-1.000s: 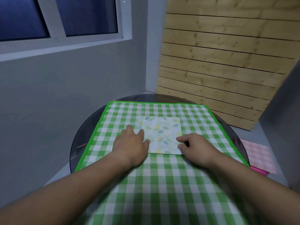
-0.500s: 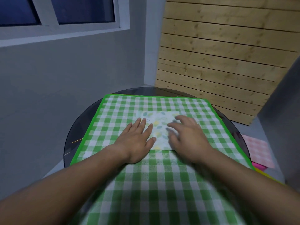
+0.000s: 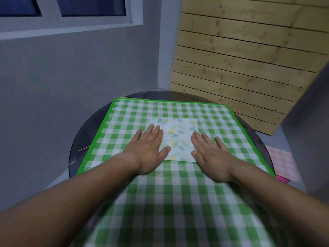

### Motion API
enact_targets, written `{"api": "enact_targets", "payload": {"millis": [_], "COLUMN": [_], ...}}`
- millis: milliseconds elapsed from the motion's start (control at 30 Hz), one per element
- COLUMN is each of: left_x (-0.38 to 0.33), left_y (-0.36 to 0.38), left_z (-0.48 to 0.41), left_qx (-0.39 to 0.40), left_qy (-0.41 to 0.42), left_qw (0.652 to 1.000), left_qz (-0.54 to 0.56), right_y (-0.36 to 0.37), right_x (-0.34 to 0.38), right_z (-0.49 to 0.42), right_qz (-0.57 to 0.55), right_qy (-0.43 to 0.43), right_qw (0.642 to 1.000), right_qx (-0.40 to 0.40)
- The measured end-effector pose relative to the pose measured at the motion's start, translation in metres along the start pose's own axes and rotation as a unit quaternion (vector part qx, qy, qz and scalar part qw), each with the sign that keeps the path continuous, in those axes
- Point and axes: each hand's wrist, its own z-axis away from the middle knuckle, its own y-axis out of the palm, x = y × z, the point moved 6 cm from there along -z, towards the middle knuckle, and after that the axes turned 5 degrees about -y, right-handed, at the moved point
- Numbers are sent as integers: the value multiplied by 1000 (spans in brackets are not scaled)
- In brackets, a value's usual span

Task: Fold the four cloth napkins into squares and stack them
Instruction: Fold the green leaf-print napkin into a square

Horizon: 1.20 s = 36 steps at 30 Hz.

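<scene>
One round dark glass table [image 3: 80,139] is carrying one large green checked cloth [image 3: 178,193], which is covering most of the tabletop and draping over its near edge. One leaf-print napkin [image 3: 179,139], folded into a square, is lying flat on that cloth around the tabletop's centre. Two hands are pressing down flat with straight fingers (neither is gripping anything): the left hand [image 3: 147,150] is overlapping the napkin's left edge, the right hand [image 3: 211,155] its right edge. One pink checked cloth [image 3: 281,161] is showing beyond the tabletop's right edge.
</scene>
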Motion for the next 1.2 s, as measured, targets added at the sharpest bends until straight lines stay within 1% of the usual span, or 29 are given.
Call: {"api": "enact_targets", "payload": {"millis": [133,267,333,367,433,500,533,567,600,667,733,833,867,1000,1100,1133,1200], "left_x": [14,21,17,15,15,19,20,21,22,23,25,28,30,30,27,26,22], "left_y": [0,0,-8,-17,-34,-44,-46,-49,-50,-53,-54,-55,-54,-52,-48,-48,-50], "left_z": [7,14,16,16,16,14,14,13,12,11,8,8,7,7,9,9,10], "left_qx": [8,21,2,-28,-76,-66,-49,-40,-29,-26,-30,-28,-28,-29,-38,-43,-54], "left_qy": [-29,-66,-75,-78,-106,-159,-185,-203,-216,-228,-230,-236,-237,-228,-223,-220,-213], "left_qw": [1000,997,994,991,978,957,945,936,931,922,913,897,890,869,852,844,831], "left_qz": [1,33,74,102,162,234,265,285,294,311,334,374,389,438,472,487,511], "right_y": [0,-3,-10,-16,-30,-44,-48,-51,-53,-53,-52,-51,-49,-40,-37,-36,-40], "right_x": [-2,0,3,4,3,-2,-5,-8,-10,-15,-18,-18,-18,-25,-24,-24,-24], "right_z": [1,2,6,8,12,13,13,12,10,8,7,6,4,0,0,1,6], "right_qz": [-25,-46,-128,-191,-306,-389,-424,-445,-452,-447,-442,-435,-443,-508,-536,-539,-522], "right_qy": [1,-1,-3,1,21,65,94,122,148,195,217,225,228,237,223,216,199], "right_qw": [1000,999,990,978,939,893,870,856,852,854,855,859,854,816,803,802,814], "right_qx": [-8,-26,-51,-78,-154,-219,-234,-233,-218,-181,-162,-149,-145,-143,-138,-139,-156]}}
